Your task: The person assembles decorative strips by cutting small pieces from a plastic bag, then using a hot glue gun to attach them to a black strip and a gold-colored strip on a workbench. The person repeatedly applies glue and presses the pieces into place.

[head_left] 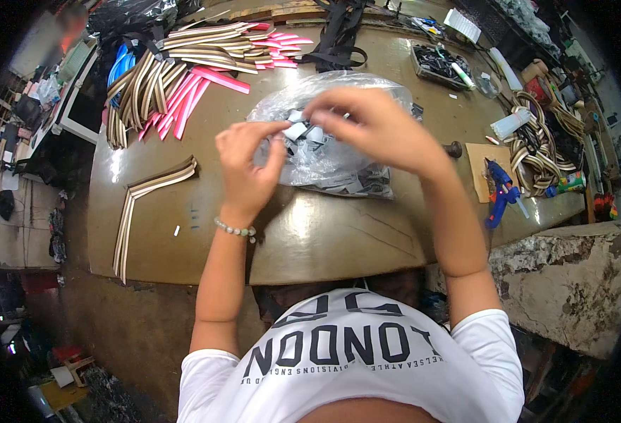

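A clear plastic bag (271, 107) lies on the table in front of me, its mouth open upward. Inside are many small flat pieces (313, 134), pale grey and dark; their exact kind is too small to tell. My left hand (248, 156) hovers at the bag's left side, thumb and forefinger apart, fingertips beside the pieces. A beaded bracelet (234, 229) circles that wrist. Over the bag from the right reaches my right hand (370, 123), slightly blurred, thumb and fingers apart just above the pieces. I see nothing held in either hand.
Striped and pink strips (215, 53) are heaped at the far left; a bent striped strip (151, 187) lies nearer. A blue glue gun (501, 194) rests by cardboard (474, 166) on the right. Farther back stand a tray of black parts (439, 63) and coiled straps (532, 144).
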### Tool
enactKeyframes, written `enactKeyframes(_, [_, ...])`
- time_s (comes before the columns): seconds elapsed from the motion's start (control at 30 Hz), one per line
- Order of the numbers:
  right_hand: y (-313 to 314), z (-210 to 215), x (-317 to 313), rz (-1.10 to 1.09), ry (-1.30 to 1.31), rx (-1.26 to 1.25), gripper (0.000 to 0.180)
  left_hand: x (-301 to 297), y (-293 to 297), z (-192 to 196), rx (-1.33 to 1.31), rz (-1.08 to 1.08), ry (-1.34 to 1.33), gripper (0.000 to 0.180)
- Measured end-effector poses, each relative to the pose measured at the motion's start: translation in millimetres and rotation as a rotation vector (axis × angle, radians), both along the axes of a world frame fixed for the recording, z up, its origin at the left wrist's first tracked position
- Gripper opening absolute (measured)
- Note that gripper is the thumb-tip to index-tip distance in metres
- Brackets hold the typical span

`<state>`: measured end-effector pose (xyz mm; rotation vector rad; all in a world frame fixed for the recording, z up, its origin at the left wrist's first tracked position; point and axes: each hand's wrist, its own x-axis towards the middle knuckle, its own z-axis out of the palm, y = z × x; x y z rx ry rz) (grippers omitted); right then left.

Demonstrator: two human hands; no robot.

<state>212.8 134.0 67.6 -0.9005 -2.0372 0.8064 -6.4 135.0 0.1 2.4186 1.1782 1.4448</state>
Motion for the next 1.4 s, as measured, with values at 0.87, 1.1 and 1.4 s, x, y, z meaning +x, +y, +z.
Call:
enactKeyframes(0.87, [-5.6,14.1,16.1,-0.405,-0.517,0.049,0.022,9.9,-5.6,7.2,-0.466,0.086,-0.007,0.027])
enactKeyframes(1.1, [7.1,14.1,9.8,-0.326,-0.315,0.192,0.02,7.5,2.1,-1.5,-0.359,0.041,-0.094,0.015])
enactKeyframes(1.4, [-94.0,19.4,-37.6,1.119,0.651,-0.509,0.027,14.9,-1.3,1.0,-0.074,0.043,-0.094,0.013])
